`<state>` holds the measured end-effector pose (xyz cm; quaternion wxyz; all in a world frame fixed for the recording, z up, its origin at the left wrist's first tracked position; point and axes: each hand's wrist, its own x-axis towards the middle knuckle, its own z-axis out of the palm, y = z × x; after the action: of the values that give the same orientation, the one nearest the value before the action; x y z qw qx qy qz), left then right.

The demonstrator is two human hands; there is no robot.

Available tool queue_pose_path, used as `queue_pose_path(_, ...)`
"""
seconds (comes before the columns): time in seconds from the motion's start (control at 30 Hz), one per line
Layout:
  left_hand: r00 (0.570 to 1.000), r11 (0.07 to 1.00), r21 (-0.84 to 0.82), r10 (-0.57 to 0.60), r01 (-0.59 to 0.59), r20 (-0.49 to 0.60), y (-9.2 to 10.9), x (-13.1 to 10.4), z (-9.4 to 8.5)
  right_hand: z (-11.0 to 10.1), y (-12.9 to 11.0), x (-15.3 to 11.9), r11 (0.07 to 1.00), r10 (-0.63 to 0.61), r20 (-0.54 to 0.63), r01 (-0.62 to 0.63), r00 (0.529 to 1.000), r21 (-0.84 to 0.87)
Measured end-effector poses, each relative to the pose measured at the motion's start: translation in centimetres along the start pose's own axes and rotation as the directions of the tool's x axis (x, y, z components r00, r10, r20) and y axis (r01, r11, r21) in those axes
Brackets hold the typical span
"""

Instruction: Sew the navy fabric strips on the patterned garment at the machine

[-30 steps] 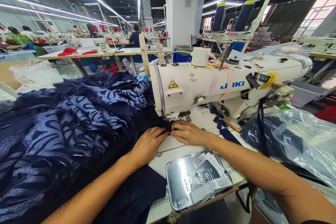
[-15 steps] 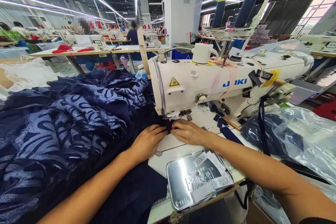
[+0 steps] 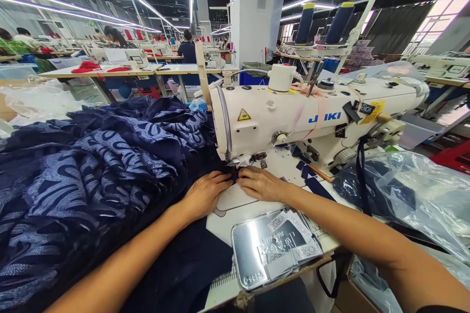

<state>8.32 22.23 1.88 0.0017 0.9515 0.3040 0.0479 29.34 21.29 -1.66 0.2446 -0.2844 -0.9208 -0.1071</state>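
Note:
Under the head of a white JUKI sewing machine, dark navy fabric lies by the presser foot. My left hand rests at the left of the foot, its closed fingers on this fabric. From the right, my right hand comes close to the left one, fingertips pinched down on the fabric's edge. The needle and the exact stitching spot are hidden by the fingers and machine head. To the left, a big heap of navy cloth with pale blue pattern spreads beside my left forearm.
A shiny metal tin with printed labels sits at the table's front edge. Small navy fabric scraps lie right of the machine bed. Clear plastic bags are at the right. Two navy thread cones stand behind; people work at farther tables.
The view has shifted slightly, moving the machine's right end and the tin a little left in the picture. Both hands stay at the presser foot on the fabric, nearly unchanged.

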Motion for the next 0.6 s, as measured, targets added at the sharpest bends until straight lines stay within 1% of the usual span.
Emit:
queue_pose_path(0.2,0.999,0.999,-0.017,-0.036,0.036,0.021,-0.7,0.6,-0.3,0.1,0.2,-0.1,0.999,0.051,-0.004,-0.050,0.999,0.019)
queue_pose_path(0.33,0.999,0.998,-0.027,-0.049,0.049,0.016,-1.3,1.2,-0.4,0.0,0.5,-0.1,0.988,0.112,0.016,-0.113,0.994,0.106)
queue_pose_path(0.47,0.998,0.997,-0.040,-0.062,0.062,-0.005,-1.9,1.8,-0.3,0.1,1.3,0.1,0.961,0.190,0.052,-0.197,0.980,0.193)
queue_pose_path(0.53,0.998,0.997,-0.045,-0.063,0.062,-0.022,-2.2,2.0,-0.2,0.8,1.9,0.4,0.934,0.268,0.066,-0.276,0.961,0.227)
queue_pose_path(0.57,0.997,0.998,-0.039,-0.060,0.059,-0.037,-2.3,2.1,0.0,1.2,2.2,0.7,0.909,0.332,0.067,-0.338,0.941,0.245)
queue_pose_path(0.6,0.997,0.998,-0.026,-0.055,0.053,-0.059,-2.3,2.2,0.1,1.8,2.5,1.0,0.872,0.410,0.065,-0.412,0.910,0.265)
